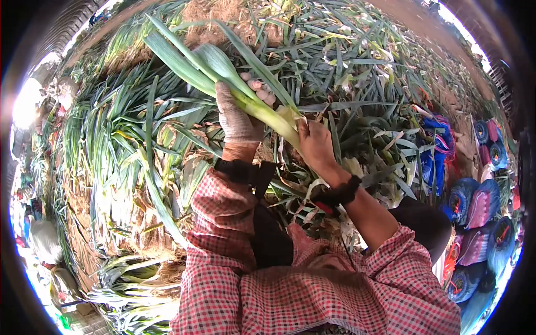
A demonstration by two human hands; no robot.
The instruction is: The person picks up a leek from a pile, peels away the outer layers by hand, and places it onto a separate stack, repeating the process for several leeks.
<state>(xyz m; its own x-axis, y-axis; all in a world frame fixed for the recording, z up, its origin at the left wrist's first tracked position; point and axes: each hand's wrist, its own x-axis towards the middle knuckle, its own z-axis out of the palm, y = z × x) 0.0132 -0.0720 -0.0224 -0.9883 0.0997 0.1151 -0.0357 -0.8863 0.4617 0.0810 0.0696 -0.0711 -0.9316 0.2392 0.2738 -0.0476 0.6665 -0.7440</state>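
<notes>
A leek (273, 119) lies slantwise in front of me, its green leaves fanning to the upper left and its pale stem toward the lower right. My left hand (237, 116), in a whitish glove, is wrapped round it where the leaves begin, with the fingertips showing beyond the stem. Beside the pale stem, my right hand (317, 144) is bare and closed, thumb and fingers pinched at the base of a long outer leaf (251, 58). That leaf stands apart from the other leaves. My right palm hides the root end.
Piles of leeks (117, 156) surround me on the left and ahead. Loose cut leaves (363, 61) cover the heap at the front. To the right are a blue plastic bag (432, 148) and several rolls of blue and pink twine (483, 204).
</notes>
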